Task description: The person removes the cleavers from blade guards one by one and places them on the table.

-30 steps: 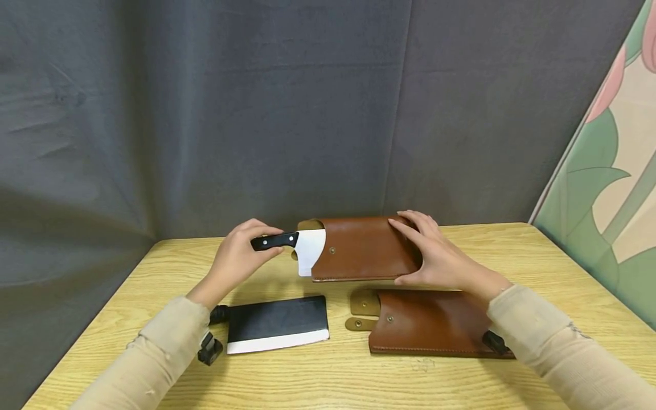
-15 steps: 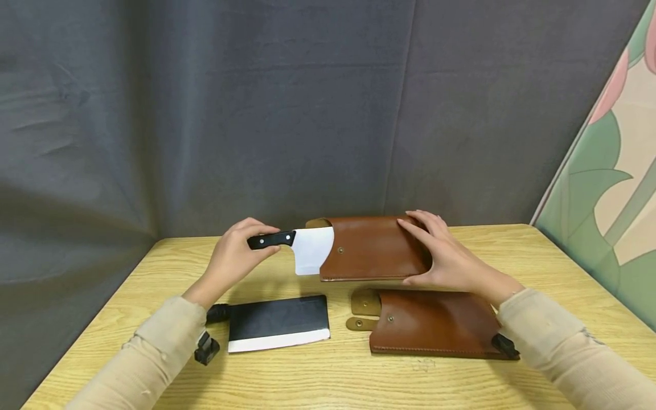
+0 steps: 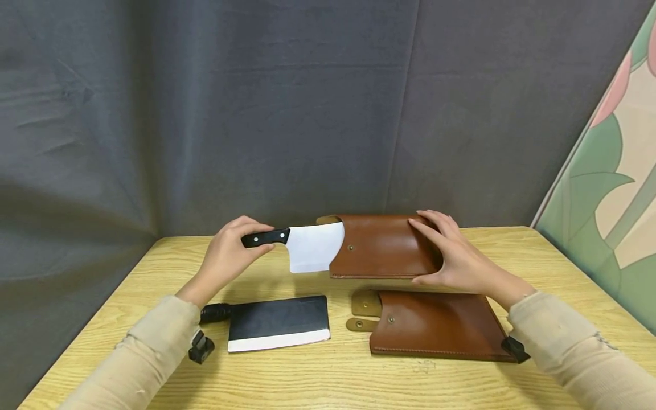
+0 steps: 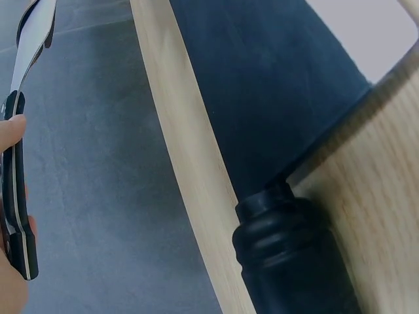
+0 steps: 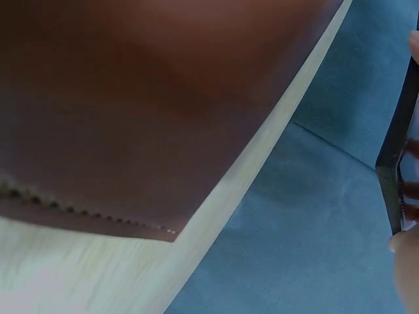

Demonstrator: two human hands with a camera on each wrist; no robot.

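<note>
While the right hand (image 3: 456, 256) keeps its fingers curled over the closed end of the upper leather sheath (image 3: 384, 246), holding it on edge above the wooden table (image 3: 333, 376), the left hand (image 3: 228, 256) grips the black handle of the cleaver (image 3: 307, 246) and has drawn it leftward: a second ago only a sliver of pale blade showed at the sheath's mouth, and now most of it is out, with the tip end just inside. By my judgement the draw is nearly done, and the blade needs only a little more travel to come free. Leftward the way is open over bare tabletop toward the table's edge. Below lie a dark cleaver (image 3: 277, 323) and a second sheath (image 3: 435, 327), near but not touching the raised pair.
</note>
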